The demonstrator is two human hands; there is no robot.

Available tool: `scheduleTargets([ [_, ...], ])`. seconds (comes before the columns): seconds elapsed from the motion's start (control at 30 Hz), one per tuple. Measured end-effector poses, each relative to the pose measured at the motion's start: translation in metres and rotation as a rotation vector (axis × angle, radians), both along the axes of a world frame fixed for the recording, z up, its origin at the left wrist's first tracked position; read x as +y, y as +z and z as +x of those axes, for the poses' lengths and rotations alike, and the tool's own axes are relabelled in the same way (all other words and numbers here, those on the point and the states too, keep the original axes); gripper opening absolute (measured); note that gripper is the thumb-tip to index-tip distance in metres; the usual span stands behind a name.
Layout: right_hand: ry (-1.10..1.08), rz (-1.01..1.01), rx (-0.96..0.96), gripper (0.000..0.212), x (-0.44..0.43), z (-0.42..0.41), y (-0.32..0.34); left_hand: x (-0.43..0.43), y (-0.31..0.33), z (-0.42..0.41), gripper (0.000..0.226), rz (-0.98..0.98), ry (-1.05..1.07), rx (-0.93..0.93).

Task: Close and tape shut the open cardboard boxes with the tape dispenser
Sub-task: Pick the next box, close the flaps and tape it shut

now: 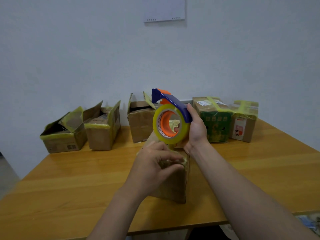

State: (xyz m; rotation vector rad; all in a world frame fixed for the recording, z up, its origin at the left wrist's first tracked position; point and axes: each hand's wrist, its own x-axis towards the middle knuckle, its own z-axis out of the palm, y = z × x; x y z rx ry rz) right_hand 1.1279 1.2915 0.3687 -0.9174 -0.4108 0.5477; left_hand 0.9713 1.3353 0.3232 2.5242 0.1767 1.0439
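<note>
Right hand grips the dispenser while left hand pinches tape to a box; two taped boxes done, three open boxes wait.

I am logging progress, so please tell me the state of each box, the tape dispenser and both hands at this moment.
Near box: appears closed, gripped at its top.
Far-left box: flaps open.
Second box: flaps open.
Third box: flaps open.
Green box: closed, taped.
Far-right box: closed, taped.
Tape dispenser: lifted above near box, roll loaded.
Left hand: grips near box's top.
Right hand: holds tape dispenser's handle.
</note>
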Motion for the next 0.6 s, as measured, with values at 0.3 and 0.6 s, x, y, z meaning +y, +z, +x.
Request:
scheduleTargets([
  [0.3, -0.038, -0.011, 0.003, 0.035, 0.001, 0.0, -0.001, -0.006, -0.009, 0.008, 0.017, -0.048, 0.025, -0.07],
  [0.6, -0.053, -0.017, -0.026, 0.035, 0.0, 0.0, -0.001, -0.031, -0.026, 0.023, 0.015, -0.058, 0.181, -0.258],
])
